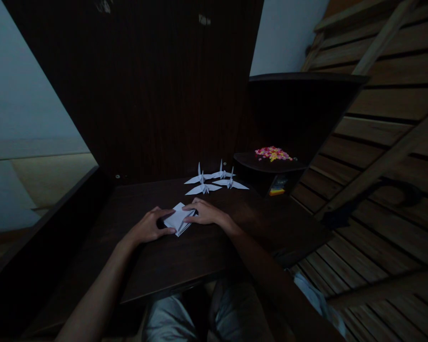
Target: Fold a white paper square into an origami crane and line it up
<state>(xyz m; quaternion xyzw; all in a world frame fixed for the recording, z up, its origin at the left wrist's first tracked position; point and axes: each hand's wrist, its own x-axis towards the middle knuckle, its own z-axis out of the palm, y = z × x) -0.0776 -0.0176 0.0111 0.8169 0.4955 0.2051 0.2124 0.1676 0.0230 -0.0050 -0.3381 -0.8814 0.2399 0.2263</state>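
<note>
A small square of folded white paper (179, 217) lies on the dark desk with one corner towards me and layered edges showing at its lower right. My left hand (150, 227) holds its left side, index finger along the upper edge and thumb by the lower one. On the right side, my right hand (204, 212) grips the paper, its thumb and index finger resting on the folded layers. Just beyond my hands stand several white paper cranes (204, 187) grouped closely, wings spread.
Dark wooden desk surface (157, 266) lies under my hands, with a tall back panel (164, 95) behind. At right, a low corner shelf (246, 161) bears a pile of small colourful pieces (273, 153). Below it sits a yellow-and-dark item (278, 186). Wooden slats (388, 128) rise at far right.
</note>
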